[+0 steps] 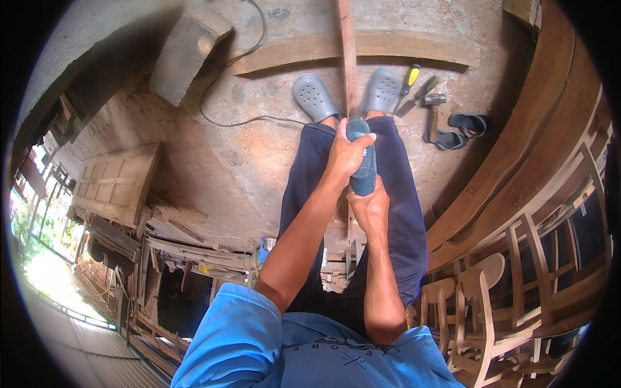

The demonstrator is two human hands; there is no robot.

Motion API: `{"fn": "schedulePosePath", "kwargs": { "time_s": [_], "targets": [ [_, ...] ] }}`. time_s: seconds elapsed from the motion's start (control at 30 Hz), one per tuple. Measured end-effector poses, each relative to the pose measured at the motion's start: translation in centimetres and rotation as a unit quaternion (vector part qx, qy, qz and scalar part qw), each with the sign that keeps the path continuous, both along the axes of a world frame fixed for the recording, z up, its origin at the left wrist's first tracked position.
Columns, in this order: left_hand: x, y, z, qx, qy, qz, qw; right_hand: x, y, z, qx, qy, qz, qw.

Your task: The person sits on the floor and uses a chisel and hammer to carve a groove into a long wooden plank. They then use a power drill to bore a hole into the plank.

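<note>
A blue corded power tool (362, 152) with a long rounded body lies between my legs, over a narrow wooden strip (347, 45). My left hand (346, 154) grips its front part, thumb across the top. Around its rear end my right hand (370, 202) is closed. The tool's underside is hidden, so its exact kind does not show. The strip runs away from me between my grey clogs (315, 97) and crosses over a thick wooden beam (407, 48) on the floor.
A black cord (223, 123) loops over the floor at left. Right of my feet lie a yellow-and-black-handled chisel (410, 81), a second chisel (424, 90), a hammer (434, 113) and dark sandals (467, 124). Long planks (517, 149) and wooden chair frames (479, 291) line the right; a wood block (187, 58) stands far left.
</note>
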State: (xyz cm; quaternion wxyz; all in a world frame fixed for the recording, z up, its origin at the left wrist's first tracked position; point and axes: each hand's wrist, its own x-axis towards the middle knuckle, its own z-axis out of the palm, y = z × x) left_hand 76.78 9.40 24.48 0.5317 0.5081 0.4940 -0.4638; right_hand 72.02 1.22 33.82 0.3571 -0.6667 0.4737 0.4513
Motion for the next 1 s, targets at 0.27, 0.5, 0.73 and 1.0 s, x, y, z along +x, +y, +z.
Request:
{"fn": "schedulePosePath", "kwargs": {
  "time_s": [0.27, 0.5, 0.73, 1.0],
  "targets": [
    [0.12, -0.04, -0.05, 0.006, 0.0, 0.003, 1.0, -0.16, -0.11, -0.27, 0.001, -0.002, 0.005, 1.0],
    [-0.14, 0.03, -0.25, -0.004, -0.002, 0.022, 1.0, -0.4, -0.08, -0.4, -0.003, -0.008, 0.006, 1.0],
    [-0.26, -0.09, -0.57, 0.001, 0.002, 0.017, 1.0, -0.45, -0.05, -0.48, -0.004, -0.012, -0.008, 1.0],
    [0.47, -0.23, 0.07, 0.016, 0.006, 0.016, 1.0, -0.6, 0.03, -0.8, -0.002, -0.016, -0.011, 1.0]
  ]
}}
